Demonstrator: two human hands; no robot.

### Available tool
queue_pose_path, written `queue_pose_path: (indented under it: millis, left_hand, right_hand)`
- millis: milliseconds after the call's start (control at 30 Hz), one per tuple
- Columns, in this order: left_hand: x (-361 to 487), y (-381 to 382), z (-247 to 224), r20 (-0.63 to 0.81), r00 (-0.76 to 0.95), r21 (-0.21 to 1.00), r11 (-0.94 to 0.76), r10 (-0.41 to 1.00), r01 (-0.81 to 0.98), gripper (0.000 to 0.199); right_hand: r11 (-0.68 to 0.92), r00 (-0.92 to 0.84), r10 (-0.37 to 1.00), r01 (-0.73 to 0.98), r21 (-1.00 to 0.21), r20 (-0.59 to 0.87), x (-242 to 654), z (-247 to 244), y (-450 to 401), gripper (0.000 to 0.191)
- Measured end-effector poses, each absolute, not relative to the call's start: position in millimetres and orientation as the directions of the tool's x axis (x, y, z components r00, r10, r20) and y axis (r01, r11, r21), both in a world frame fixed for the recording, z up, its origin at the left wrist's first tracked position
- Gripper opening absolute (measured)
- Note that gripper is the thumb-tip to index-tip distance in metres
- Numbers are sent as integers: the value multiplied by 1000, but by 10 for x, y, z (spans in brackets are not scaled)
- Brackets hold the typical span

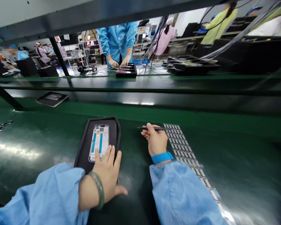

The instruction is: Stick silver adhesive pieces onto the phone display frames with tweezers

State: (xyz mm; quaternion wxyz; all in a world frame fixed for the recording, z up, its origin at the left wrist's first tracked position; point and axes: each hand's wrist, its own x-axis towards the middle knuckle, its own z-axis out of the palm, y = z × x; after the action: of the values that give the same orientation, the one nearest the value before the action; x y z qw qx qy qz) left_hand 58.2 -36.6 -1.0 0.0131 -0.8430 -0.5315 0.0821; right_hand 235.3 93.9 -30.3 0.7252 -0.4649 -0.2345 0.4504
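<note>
The left hand (pixel 107 172) lay open, its fingers (pixel 111 155) resting on the lower end of a phone frame (pixel 98 143), which sat in a black tray (pixel 114 131) on the green bench (pixel 37 175); the right hand (pixel 155 140) pinched slim black tweezers (pixel 152 128) beside a sheet of small grey labels (pixel 182 147); the frame already bore blue strips, and the sheet still held many rows; no writing could be read; across the bench, a co-worker's hands (pixel 119 62) touched a black tray (pixel 126 70).
</note>
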Motion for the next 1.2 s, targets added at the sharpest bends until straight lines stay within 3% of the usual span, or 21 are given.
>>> queue_pose_path:
  millis: [133,267,400,600,867,967,1200]
  left_hand:
    - [368,-585,-212,-37,506,-125,-507,862,853,76]
    - [234,-435,-191,8,634,-79,-632,773,771,70]
    - [131,-24,-74,-7,641,-30,-641,768,767,56]
    - [-99,856,-9,52,458,-74,-454,888,888,41]
    - [-223,1496,-71,260,-16,-53,31,966,998,26]
    - [-226,1579,-144,255,-56,-8,60,965,998,30]
    - [-236,1629,-222,158,51,73,-63,986,995,40]
  right_hand:
    - [161,488,869,-431,-888,-79,2356,-308,938,33]
    - [171,496,866,-422,-890,-68,2364,-306,930,33]
    - [177,498,865,-410,-895,-57,2376,-305,927,32]
    - [177,506,861,-380,-908,-45,2379,-314,923,34]
    - [167,494,869,-348,-923,-30,2378,-324,923,35]
    - [157,490,872,-326,-932,-24,2373,-321,915,34]
    - [142,502,865,-268,-953,-12,2386,-317,925,30]
